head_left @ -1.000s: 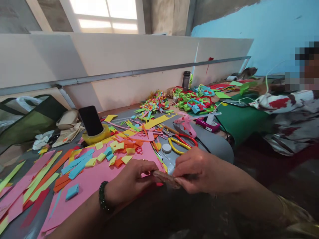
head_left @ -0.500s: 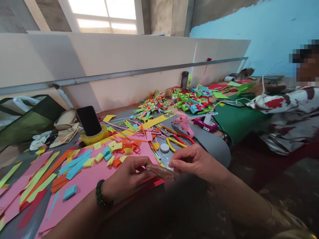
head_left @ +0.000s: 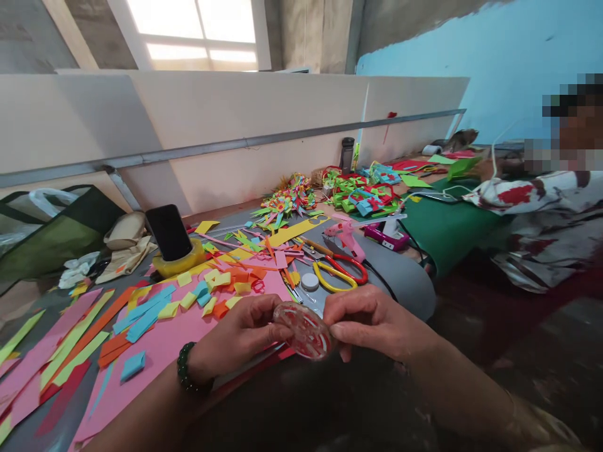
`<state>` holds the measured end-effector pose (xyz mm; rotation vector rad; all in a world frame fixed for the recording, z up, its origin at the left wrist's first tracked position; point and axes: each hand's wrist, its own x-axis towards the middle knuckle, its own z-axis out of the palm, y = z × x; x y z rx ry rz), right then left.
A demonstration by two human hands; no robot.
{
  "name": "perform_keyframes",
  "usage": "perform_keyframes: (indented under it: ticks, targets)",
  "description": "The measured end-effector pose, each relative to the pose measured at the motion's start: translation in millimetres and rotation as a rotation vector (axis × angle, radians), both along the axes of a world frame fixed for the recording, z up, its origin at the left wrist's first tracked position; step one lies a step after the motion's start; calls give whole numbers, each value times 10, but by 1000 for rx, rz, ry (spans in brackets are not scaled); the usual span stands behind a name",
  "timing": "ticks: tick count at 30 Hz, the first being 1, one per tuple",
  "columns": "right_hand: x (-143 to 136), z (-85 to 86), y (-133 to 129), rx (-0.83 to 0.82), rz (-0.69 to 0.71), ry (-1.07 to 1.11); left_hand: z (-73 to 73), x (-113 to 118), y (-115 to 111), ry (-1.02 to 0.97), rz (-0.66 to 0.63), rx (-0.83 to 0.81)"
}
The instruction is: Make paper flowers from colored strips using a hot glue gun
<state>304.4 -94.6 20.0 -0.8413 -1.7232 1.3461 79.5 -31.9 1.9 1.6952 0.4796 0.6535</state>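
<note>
A flat round disc [head_left: 305, 331], red with whitish curved marks and a translucent brownish rim, is held over the table's near edge. It looks like a small roll of tape, but I cannot make out its kind for sure. My left hand [head_left: 249, 333], with a dark bead bracelet on the wrist, pinches its left edge between thumb and fingers. At the opposite edge my right hand [head_left: 377, 323] has thumb and forefinger closed on the rim. Beyond the hands lie scissors with red and yellow handles [head_left: 336, 276] and a white round cap [head_left: 309, 282].
Pink paper [head_left: 160, 358] bears folded paper pieces and strips. Behind are a phone [head_left: 169, 231] on a yellow tape roll [head_left: 181, 263], a pink glue gun [head_left: 347, 238], a heap of paper ornaments [head_left: 289, 198] and a dark bottle [head_left: 347, 155]. Another person [head_left: 541, 220] sits at right.
The disc has turned from nearly edge-on to show its broad red face. My right hand has come down slightly, its fingers now at the disc's right rim.
</note>
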Motion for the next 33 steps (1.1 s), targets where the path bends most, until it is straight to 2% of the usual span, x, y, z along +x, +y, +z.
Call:
perform_keyframes:
  ticks: [3,6,9,12,15,18,20,22,27,29,31,33]
  targets:
    - [-48,-51,-31,-19,-15,152,54,21,-35,7,-87,-96]
    - [-78,-107,-41,-76,-24,285,167,21,-125,-18,-95,-194]
    - [-81,-138,-32,-160,-15,325,274,-28,-276,11,-23,-227]
    - [-102,-114,-26,-167,17,200,299,-103,-444,61,135,-135]
    - [-190,-58,-29,-55,9,77,214,-165,-582,39,302,-89]
    - [-341,-29,-10,105,-92,-38,59,-211,-680,-40,430,-157]
    - [-461,-48,33,113,-130,-79,-50,-235,-729,-85,502,-195]
    - [-590,-103,95,10,-76,-26,-142,-255,-769,-150,546,-258]
    - [-895,-299,197,-390,102,314,-266,-301,-826,-473,546,-519]
    - [-968,-337,186,-431,114,360,-275,-336,-834,-548,558,-556]
    - [-1003,-329,157,-314,63,298,-272,-381,-836,-566,578,-567]
    - [-1021,-284,125,-111,-21,181,-271,-422,-833,-564,589,-594]
